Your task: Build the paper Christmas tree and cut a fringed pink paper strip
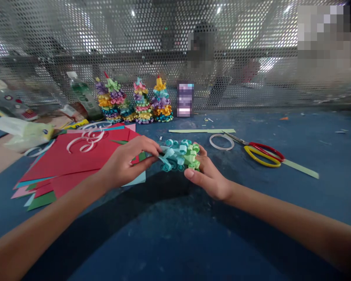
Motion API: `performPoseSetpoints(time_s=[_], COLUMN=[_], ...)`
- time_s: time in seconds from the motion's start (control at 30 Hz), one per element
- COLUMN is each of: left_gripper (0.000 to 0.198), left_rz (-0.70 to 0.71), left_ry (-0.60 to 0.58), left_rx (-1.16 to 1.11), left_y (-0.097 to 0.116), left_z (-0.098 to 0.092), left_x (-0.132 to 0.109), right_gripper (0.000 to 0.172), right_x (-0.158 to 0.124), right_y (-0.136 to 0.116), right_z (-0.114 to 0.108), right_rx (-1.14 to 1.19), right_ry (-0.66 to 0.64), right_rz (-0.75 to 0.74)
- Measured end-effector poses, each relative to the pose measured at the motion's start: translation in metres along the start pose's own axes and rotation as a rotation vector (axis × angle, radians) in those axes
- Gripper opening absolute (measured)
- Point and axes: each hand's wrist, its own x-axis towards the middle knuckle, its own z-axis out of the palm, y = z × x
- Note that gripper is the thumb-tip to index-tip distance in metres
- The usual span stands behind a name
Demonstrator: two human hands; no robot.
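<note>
Between my two hands, just above the table, lies a curled-paper tree (175,154) on its side, with blue curls toward the left and light green ones toward the right. My left hand (131,158) pinches its narrow blue end between thumb and fingers. My right hand (207,171) grips the green end, thumb in front and fingers partly hidden behind the curls. Scissors (263,153) with red and yellow handles rest to the right, blades pointing left. Beside them are a clear ring (221,142) and a light green paper strip (201,131).
Coloured paper sheets (61,160) are piled at left with white curled strips (87,138) on top. Several finished paper trees (160,99), a green bottle (84,97) and a phone (185,100) stand along the perforated metal screen (152,47). A person (333,66) is blurred at upper right.
</note>
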Motion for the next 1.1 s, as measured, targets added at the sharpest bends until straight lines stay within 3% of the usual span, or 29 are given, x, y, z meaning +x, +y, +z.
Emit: performPoseSetpoints(time_s=[0.27, 0.5, 0.63, 0.8, 0.93, 1.03, 1.1], left_gripper=[0.006, 0.016, 0.015, 0.016, 0.019, 0.023, 0.026], left_rz=[-0.177, -0.407, -0.449, -0.632, -0.661, -0.533, -0.435], left_ry=[0.05, 0.077, -0.006, -0.264, -0.392, -0.329, -0.219], left_rx=[0.095, 0.143, 0.104, 0.004, -0.028, 0.193, 0.447], left_y=[0.001, 0.009, 0.007, -0.001, -0.003, -0.003, -0.002], left_z=[0.006, 0.013, 0.013, 0.012, 0.012, 0.01, 0.004], left_x=[-0.006, -0.002, 0.002, 0.005, 0.003, 0.001, 0.0], right_gripper=[0.031, 0.036, 0.039, 0.043, 0.049, 0.042, 0.04], right_x=[0.001, -0.001, -0.001, -0.001, 0.0, -0.001, -0.002], right_y=[0.003, -0.004, -0.006, -0.006, -0.015, -0.021, -0.021], right_z=[0.007, 0.005, 0.008, 0.013, 0.009, 0.005, 0.004], right_rx=[0.151, 0.066, 0.158, 0.433, 0.117, -0.131, -0.213], right_ry=[0.023, -0.062, -0.094, -0.193, -0.274, -0.277, -0.273], right_rz=[0.051, 0.031, 0.042, 0.198, -0.003, -0.22, -0.231])
